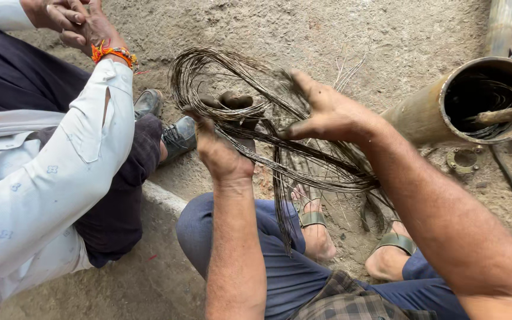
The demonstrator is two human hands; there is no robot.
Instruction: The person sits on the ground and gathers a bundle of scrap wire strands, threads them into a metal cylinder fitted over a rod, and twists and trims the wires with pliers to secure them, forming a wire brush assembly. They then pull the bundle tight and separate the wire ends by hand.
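1. We judge we are midway through sorting a tangled bundle of thin, dark, dusty wire strands (280,142), held up over our knees and the dirt floor (386,35).
2. Our left hand (223,139) is clenched around the loops near their middle.
3. Our right hand (321,109) is spread open, fingers pressing into the strands.
4. Next, we think, calls for drawing loops apart gently, without snagging.

Dull metal wire bundle (280,136); rough concrete floor (386,35); tube (440,112) perhaps rusty steel.
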